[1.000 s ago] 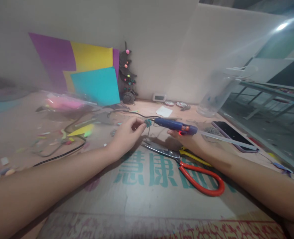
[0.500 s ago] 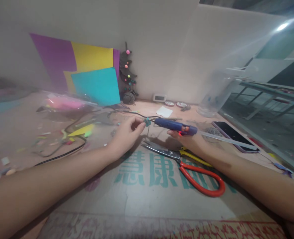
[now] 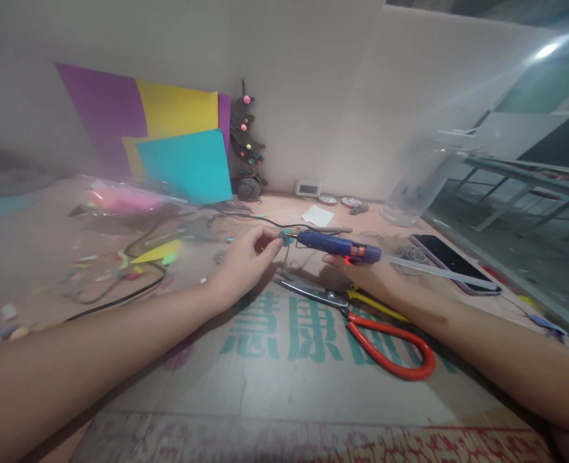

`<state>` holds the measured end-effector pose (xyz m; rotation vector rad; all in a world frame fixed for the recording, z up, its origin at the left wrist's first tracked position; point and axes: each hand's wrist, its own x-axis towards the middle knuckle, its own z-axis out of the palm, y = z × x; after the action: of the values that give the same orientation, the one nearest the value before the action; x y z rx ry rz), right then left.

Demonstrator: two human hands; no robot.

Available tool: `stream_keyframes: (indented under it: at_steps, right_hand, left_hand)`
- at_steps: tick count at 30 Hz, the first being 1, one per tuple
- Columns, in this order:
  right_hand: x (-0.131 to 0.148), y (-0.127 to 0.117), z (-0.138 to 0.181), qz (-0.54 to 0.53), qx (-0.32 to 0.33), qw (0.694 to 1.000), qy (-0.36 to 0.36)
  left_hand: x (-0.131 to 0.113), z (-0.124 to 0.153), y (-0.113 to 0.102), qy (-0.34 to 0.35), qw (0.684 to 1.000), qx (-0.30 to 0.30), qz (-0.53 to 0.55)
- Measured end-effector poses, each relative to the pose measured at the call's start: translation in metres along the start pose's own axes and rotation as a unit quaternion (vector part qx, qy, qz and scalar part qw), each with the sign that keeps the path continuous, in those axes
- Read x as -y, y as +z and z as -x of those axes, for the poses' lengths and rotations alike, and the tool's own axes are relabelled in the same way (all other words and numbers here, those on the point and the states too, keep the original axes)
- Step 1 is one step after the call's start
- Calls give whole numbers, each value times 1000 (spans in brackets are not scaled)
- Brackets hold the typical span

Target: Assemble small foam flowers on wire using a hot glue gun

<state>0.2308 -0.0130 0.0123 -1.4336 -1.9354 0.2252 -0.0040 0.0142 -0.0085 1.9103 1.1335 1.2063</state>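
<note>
Between the thumb and fingers of my left hand is pinched a small teal piece with a thin stem hanging below it; its exact kind is too small to tell. My right hand is closed round a blue hot glue gun, whose red light glows underneath. The gun's metal nozzle points left and meets the teal piece, or nearly so. A long white glue stick sticks out of its back end. Below both hands lie scissors with red and yellow handles, blades pointing left.
Printed cardboard covers the near table. A phone and a clear plastic container are at right. Coloured sheets and a beaded dark decoration lean at the wall. A black cord and scraps lie left.
The glue gun's nozzle and the teal piece have shifted very slightly against each other. Both hands keep almost the same place, and the grip of each is unchanged.
</note>
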Motion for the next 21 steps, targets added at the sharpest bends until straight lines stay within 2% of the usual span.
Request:
stream_keyframes:
  at_steps: [15, 21]
  right_hand:
    - [-1, 1, 0, 2, -18, 1000, 13]
    - [-2, 1, -2, 3, -11, 1000, -10]
  left_hand:
    - [2, 0, 1, 1, 1000, 3, -4]
    - [3, 0, 0, -3, 1000, 0, 8]
